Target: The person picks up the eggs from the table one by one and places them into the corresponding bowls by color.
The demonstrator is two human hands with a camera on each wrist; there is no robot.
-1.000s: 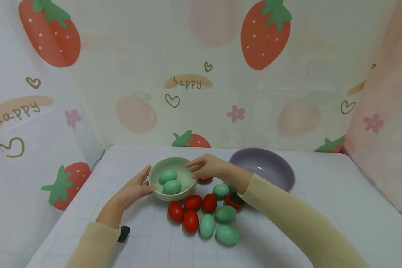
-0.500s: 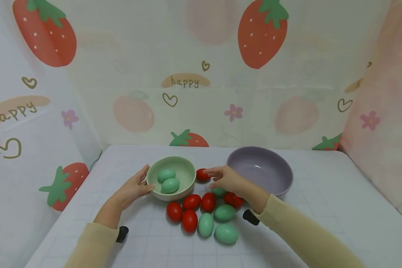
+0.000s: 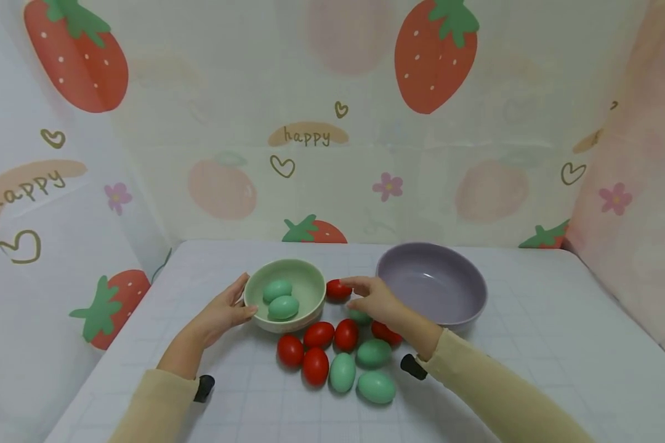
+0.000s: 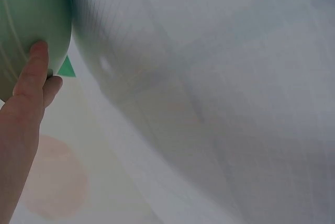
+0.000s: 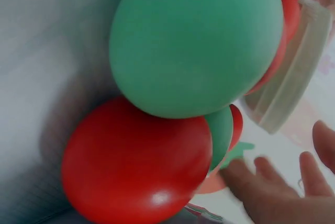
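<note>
Two green eggs point(image 3: 284, 307) lie inside the light green bowl point(image 3: 310, 277) in the head view. My left hand point(image 3: 221, 315) holds the bowl's left side, its thumb at the near rim and its fingers round the outside. In the left wrist view fingers point(image 4: 32, 75) lie along the bowl's outer wall. My right hand point(image 3: 379, 303) hovers over the group of eggs, holding nothing, its fingers spread. Partly hidden beneath it is a green egg point(image 3: 359, 316); a red egg point(image 3: 338, 291) sits just past the fingertips, close to the bowl.
Several red eggs point(image 3: 316, 367) and green eggs point(image 3: 376, 387) lie loose on the white table point(image 3: 266, 400), in front of the bowls. A purple bowl point(image 3: 432, 289) with nothing in it stands at the back right. A printed cloth point(image 3: 321, 191) hangs behind the table.
My right hand has moved from the green bowl's right rim to the right and down, over the loose eggs. The left hand stays at the bowl.
</note>
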